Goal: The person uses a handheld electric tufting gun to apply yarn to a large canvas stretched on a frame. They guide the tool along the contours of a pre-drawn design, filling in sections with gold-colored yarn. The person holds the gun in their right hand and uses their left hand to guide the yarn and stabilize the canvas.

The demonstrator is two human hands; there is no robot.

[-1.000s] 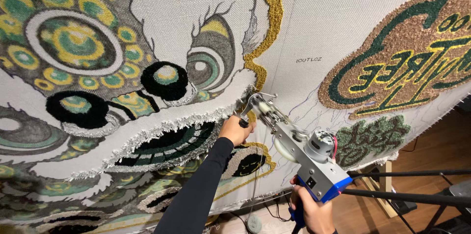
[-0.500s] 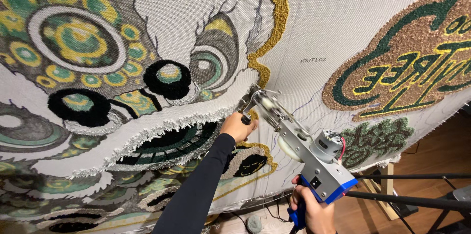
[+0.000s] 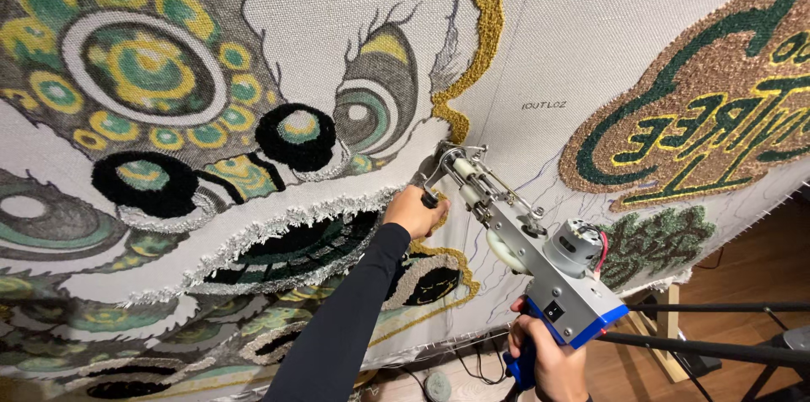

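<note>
The left hand (image 3: pixel 412 210), in a long black sleeve (image 3: pixel 337 326), gripped the black front handle of a tufting gun (image 3: pixel 540 259), its fingers pressed together around the grip. The right hand (image 3: pixel 548 360) held the gun's blue rear handle near the bottom edge of the view, fingers wrapped tight around it. The gun, grey metal with a blue-edged body and a round motor on top, slanted up and to the left, its needle end touching the stretched white backing cloth (image 3: pixel 557 39) just below a strip of yellow tufted yarn (image 3: pixel 477 31). To the left lay a tufted face pattern with a green and yellow eye (image 3: pixel 148 69). To the right was a brown and green tufted emblem (image 3: pixel 700 115). A dark tripod leg (image 3: pixel 717 347) crossed the wooden floor (image 3: pixel 759 259) on the right.
</note>
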